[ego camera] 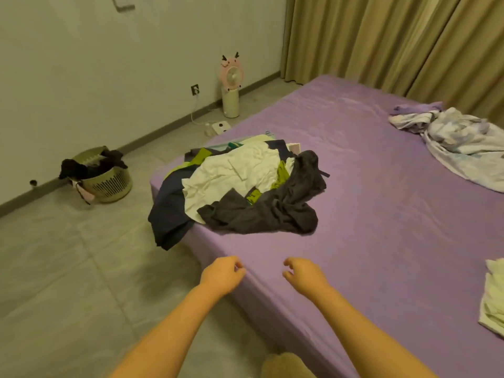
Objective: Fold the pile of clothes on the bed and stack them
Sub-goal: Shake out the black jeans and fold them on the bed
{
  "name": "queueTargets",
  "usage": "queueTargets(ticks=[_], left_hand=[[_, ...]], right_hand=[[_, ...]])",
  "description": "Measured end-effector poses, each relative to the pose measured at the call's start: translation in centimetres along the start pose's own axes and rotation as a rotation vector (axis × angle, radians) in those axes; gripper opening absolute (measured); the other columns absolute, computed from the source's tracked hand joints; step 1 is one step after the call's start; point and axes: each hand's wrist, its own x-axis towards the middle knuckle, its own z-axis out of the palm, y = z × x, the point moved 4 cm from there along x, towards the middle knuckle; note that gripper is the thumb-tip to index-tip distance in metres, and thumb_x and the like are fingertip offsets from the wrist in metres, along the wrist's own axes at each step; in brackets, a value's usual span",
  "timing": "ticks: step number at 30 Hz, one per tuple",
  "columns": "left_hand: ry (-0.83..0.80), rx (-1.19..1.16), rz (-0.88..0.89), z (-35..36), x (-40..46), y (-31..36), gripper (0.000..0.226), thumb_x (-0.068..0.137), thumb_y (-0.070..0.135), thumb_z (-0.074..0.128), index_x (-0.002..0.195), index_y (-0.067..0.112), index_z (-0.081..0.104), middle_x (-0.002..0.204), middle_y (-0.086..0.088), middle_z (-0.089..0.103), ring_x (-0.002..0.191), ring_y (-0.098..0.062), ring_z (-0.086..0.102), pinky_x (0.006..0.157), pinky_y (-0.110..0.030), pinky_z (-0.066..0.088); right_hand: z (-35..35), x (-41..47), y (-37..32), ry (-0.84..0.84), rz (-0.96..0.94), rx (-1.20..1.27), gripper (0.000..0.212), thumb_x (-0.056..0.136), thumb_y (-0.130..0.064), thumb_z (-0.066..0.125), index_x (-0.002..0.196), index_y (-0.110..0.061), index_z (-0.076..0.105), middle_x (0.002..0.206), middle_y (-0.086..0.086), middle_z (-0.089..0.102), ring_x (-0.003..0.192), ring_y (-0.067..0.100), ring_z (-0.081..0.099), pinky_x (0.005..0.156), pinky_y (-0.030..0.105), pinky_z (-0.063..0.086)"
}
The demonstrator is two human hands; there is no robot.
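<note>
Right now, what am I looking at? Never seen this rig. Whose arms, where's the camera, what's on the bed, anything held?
There is no robot here. A person wears one wide-angle camera on the head, looking forward and down, so the two bare arms at the bottom are their own. The left hand and right hand hang over the near edge of the bed with its purple sheet, fingers loosely curled, holding nothing. The unfolded pile of clothes lies near the bed's left edge: a dark grey garment in front, a white one on top, a navy one hanging over the side. A crumpled pale quilt lies far right. On the floor stand a laundry basket and a pink fan.
</note>
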Motion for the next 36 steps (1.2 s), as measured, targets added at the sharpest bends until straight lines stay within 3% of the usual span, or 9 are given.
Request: queueTargets(ticks=[11, 16, 21, 27, 32, 36], left_hand=[[-0.012, 0.018, -0.090, -5.5, 9.5, -1.7, 0.023, 0.093, 0.028, 0.045, 0.106, 0.023, 0.063, 0.112, -0.001, 0.066, 0.100, -0.023, 0.061, 0.087, -0.034, 0.051], [-0.050, 0.022, -0.084, -7.4, 15.5, -0.3, 0.022, 0.093, 0.030, 0.045, 0.107, 0.027, 0.062, 0.110, 0.004, 0.066, 0.100, -0.019, 0.061, 0.089, -0.033, 0.051], [-0.066, 0.004, -0.054, -8.3, 19.8, 0.5, 0.021, 0.093, 0.031, 0.046, 0.103, 0.026, 0.063, 0.106, 0.006, 0.067, 0.094, -0.014, 0.061, 0.080, -0.028, 0.048], [-0.135, 0.045, -0.001, -9.5, 25.5, 1.7, 0.021, 0.093, 0.031, 0.043, 0.099, 0.026, 0.063, 0.099, 0.005, 0.067, 0.090, -0.016, 0.062, 0.083, -0.031, 0.052], [-0.227, 0.096, 0.129, -9.6, 31.4, 4.0, 0.024, 0.095, 0.030, 0.041, 0.091, 0.020, 0.063, 0.089, 0.003, 0.065, 0.081, -0.016, 0.059, 0.079, -0.032, 0.049], [-0.316, 0.119, 0.232, -9.5, 36.9, 6.9, 0.029, 0.097, 0.029, 0.040, 0.092, 0.012, 0.063, 0.094, -0.005, 0.067, 0.086, -0.020, 0.061, 0.082, -0.036, 0.049]], right_hand=[[-2.1, 11.8, -4.4, 0.002, -0.062, 0.011, 0.038, 0.097, -0.028, 0.045, 0.132, -0.016, 0.050, 0.132, 0.006, 0.056, 0.118, 0.024, 0.054, 0.096, 0.031, 0.043], [-4.4, 18.1, -5.0, 0.015, -0.055, 0.036, 0.033, 0.097, -0.029, 0.045, 0.127, -0.019, 0.054, 0.125, 0.003, 0.059, 0.112, 0.023, 0.056, 0.094, 0.032, 0.044], [-6.2, 22.4, -4.8, 0.008, -0.044, 0.047, 0.032, 0.098, -0.032, 0.045, 0.125, -0.019, 0.054, 0.123, 0.003, 0.060, 0.110, 0.023, 0.057, 0.090, 0.031, 0.045], [-7.2, 25.6, -2.7, 0.008, 0.076, 0.121, 0.030, 0.098, -0.031, 0.044, 0.123, -0.019, 0.056, 0.121, 0.003, 0.061, 0.109, 0.022, 0.057, 0.091, 0.031, 0.044], [-8.1, 28.1, -0.1, 0.030, 0.250, 0.220, 0.024, 0.096, -0.032, 0.044, 0.110, -0.020, 0.060, 0.109, 0.001, 0.063, 0.099, 0.021, 0.059, 0.084, 0.031, 0.046], [-9.5, 30.5, 2.5, 0.085, 0.396, 0.307, 0.020, 0.095, -0.030, 0.045, 0.092, -0.017, 0.060, 0.095, 0.002, 0.065, 0.085, 0.020, 0.061, 0.072, 0.030, 0.046]])
